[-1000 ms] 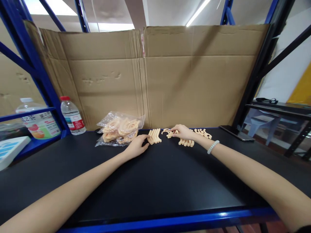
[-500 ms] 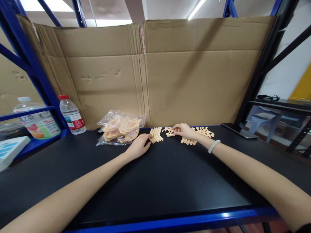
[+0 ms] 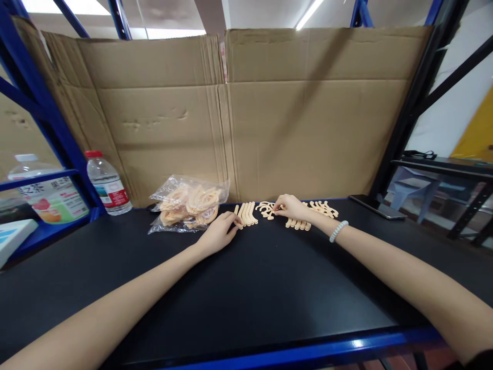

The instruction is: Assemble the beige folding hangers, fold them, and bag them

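Peach plastic strips [image 3: 245,214] under left hand [image 3: 217,235] fingertips, open; right hand [image 3: 292,207] seemingly pinching curved piece [image 3: 266,209]. Nudge could scatter neat row.

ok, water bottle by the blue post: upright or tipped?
Upright. The bottle stands on its base, red cap on top, beside the blue post.

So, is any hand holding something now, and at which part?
Nothing is lifted. The left hand touches the near end of the strip row; the right hand pinches a curved piece at its right end.
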The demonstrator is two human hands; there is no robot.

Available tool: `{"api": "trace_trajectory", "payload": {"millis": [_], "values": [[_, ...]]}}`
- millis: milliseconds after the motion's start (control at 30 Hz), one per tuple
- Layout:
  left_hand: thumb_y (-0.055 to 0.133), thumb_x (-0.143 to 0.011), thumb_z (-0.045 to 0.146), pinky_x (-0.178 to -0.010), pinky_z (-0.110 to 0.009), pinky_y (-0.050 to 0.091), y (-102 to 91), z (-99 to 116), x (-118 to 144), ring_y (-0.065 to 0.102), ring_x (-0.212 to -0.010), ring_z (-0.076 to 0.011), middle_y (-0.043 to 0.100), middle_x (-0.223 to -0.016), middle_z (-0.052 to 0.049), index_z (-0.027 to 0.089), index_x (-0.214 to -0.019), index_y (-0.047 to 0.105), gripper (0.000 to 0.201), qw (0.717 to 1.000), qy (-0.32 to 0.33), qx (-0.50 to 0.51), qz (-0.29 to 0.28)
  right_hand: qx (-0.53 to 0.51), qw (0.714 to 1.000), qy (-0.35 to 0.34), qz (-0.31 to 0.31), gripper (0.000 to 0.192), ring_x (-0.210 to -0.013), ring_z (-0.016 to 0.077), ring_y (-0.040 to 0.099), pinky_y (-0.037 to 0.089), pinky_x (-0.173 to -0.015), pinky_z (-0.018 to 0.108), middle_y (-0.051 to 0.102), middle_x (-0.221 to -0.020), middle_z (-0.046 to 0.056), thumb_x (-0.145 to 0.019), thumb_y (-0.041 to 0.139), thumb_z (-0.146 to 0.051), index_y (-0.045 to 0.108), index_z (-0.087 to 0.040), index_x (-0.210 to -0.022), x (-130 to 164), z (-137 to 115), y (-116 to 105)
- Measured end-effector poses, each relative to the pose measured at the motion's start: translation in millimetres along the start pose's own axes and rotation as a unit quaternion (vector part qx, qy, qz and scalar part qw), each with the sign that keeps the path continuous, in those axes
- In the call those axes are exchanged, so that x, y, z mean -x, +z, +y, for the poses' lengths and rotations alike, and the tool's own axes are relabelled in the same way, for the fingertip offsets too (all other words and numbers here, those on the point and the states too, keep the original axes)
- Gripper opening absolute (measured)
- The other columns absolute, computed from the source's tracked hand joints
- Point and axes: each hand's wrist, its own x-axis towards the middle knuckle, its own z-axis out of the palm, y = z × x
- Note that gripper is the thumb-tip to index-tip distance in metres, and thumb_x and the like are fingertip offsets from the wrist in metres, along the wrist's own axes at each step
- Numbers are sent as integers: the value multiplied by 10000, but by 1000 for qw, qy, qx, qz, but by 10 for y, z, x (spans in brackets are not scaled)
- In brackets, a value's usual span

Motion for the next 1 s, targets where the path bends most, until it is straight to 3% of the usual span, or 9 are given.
{"api": "trace_trajectory", "payload": {"millis": [167, 267, 367, 500, 600, 667, 733, 833, 1000], "values": [[458, -860, 177, -906, -415, 462, -5, -7, -7, 559, -961, -225, 571, -979, -78, 180, -899, 581, 129, 1000, 5, 9, -4, -71, 989, 41, 122, 102, -730, 165, 549, 443, -720, 307, 632, -808, 51, -760, 644, -272, 701, -188, -769, 56, -93, -79], [461, -873, 203, -921, -410, 456, 5, -19, -11, 549, -982, -228, 550, -998, -85, 181, -913, 600, 147, 1000, 5, 14, -9, -139, 967, 87, 197, 213, -712, 166, 547, 454, -680, 314, 617, -791, 60, -773, 619, -373, 660, -169, -817, 115, -199, -145], [483, -869, 209, -915, -407, 457, 14, -36, -12, 545, -963, -227, 543, -972, -74, 193, -892, 617, 137, 1000, 1, 14, -12, -223, 941, 126, 223, 290, -591, 133, 518, 441, -557, 283, 566, -680, 19, -806, 558, -458, 599, -179, -873, 251, -382, -196], [481, -863, 174, -907, -410, 445, -3, -18, -8, 532, -965, -230, 547, -975, -63, 203, -860, 597, 120, 1000, -16, 8, 7, -338, 904, 170, 196, 309, -445, 90, 462, 374, -434, 240, 484, -567, -50, -808, 556, -508, 536, -207, -879, 552, -707, -202], [406, -896, 152, -914, -392, 436, -45, 112, -3, 529, -994, -222, 546, -1030, -66, 210, -901, 565, 169, 999, -28, 8, 35, -499, 820, 234, 155, 334, -471, 98, 546, 372, -437, 214, 557, -584, -47, -737, 674, -475, 535, -211, -888, 762, -909, -169], [366, -916, 152, -920, -372, 437, -77, 272, -1, 527, -1037, -213, 537, -1089, -70, 211, -939, 543, 187, 998, -28, 20, 54, -548, 782, 260, 142, 346, -553, 119, 622, 412, -483, 209, 639, -663, -10, -722, 711, -450, 544, -204, -899, 856, -990, -144], [373, -922, 154, -921, -355, 440, -102, 465, 0, 524, -1072, -206, 537, -1126, -73, 205, -936, 537, 172, 993, -17, 91, 77, -566, 767, 270, 137, 342, -648, 147, 669, 449, -535, 218, 691, -762, 31, -717, 731, -422, 559, -195, -905, 912, -1035, -125], [428, -914, 189, -830, -321, 478, -104, 720, 9, 557, -978, -195, 561, -997, -62, 193, -841, 567, 157, 975, -11, 218, 50, -589, 757, 260, 115, 316, -762, 184, 692, 483, -591, 240, 713, -851, 63, -712, 747, -384, 591, -186, -904, 952, -1071, -110], [558, -840, 228, -697, -306, 504, -7, 870, 43, 566, -836, -184, 546, -874, -50, 190, -821, 608, 66, 934, -96, 342, 41, -615, 738, 273, 62, 290, -820, 216, 699, 510, -611, 265, 721, -887, 93, -733, 731, -413, 629, -168, -848, 985, -1120, -91]]}}
